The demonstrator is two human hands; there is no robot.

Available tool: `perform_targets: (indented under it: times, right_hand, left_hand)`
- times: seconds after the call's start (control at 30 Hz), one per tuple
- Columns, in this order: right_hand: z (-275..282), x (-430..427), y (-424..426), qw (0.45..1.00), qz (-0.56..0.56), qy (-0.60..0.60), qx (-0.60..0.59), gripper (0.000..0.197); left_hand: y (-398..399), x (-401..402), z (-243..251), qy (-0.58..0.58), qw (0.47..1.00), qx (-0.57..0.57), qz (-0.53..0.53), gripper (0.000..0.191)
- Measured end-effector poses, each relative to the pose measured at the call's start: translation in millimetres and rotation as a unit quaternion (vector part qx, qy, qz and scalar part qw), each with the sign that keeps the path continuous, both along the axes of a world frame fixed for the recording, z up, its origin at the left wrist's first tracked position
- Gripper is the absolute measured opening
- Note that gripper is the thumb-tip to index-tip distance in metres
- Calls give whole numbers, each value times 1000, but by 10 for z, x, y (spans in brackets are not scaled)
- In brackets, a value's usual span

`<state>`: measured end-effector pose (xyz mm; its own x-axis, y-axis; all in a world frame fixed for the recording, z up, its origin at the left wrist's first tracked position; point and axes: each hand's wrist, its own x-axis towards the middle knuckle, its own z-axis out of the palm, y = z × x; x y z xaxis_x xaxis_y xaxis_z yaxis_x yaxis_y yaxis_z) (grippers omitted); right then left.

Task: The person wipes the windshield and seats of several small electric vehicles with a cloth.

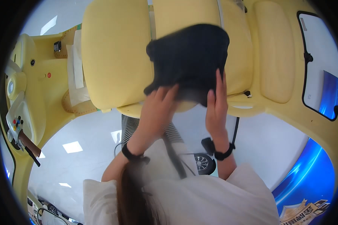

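Note:
A dark, soft-looking pad or folded fabric piece (190, 62), its exact kind unclear, lies over the yellow seat (118, 56) of a small vehicle. My left hand (159, 109) touches its near left edge with bent fingers, slightly blurred; whether they pinch the fabric cannot be told. Along its near right edge rests my right hand (218, 107), fingers extended and the thumb a little apart. Both wrists wear black bands.
On the left are a handlebar with a brown grip (29, 143) and a yellow front panel (50, 64). A padded yellow backrest (274, 53) and a black-rimmed window (319, 64) stand right. White sheets (77, 67) lie beside the seat.

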<state>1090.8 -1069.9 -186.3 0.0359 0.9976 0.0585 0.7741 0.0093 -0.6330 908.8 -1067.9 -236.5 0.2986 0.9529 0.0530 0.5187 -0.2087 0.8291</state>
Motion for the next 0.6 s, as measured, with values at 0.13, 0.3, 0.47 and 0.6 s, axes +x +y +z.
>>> perform_targets:
  times: [0.13, 0.3, 0.47, 0.6]
  right_hand:
    - [-32, -86, -430, 998, -11, 38, -50, 55]
    - [-303, -71, -543, 928, -100, 359, -5, 70]
    - [-892, 136, -748, 784, -207, 510, -288, 69]
    - [-847, 34, -812, 626, -266, 681, -272, 65]
  left_hand:
    - [-236, -300, 32, 13, 992, -98, -82, 37]
    - [-104, -552, -141, -18, 979, -144, -142, 40]
    - [48, -428, -235, -11, 993, -87, -84, 60]
    - [-7, -488, -291, -50, 988, -144, -2, 51]
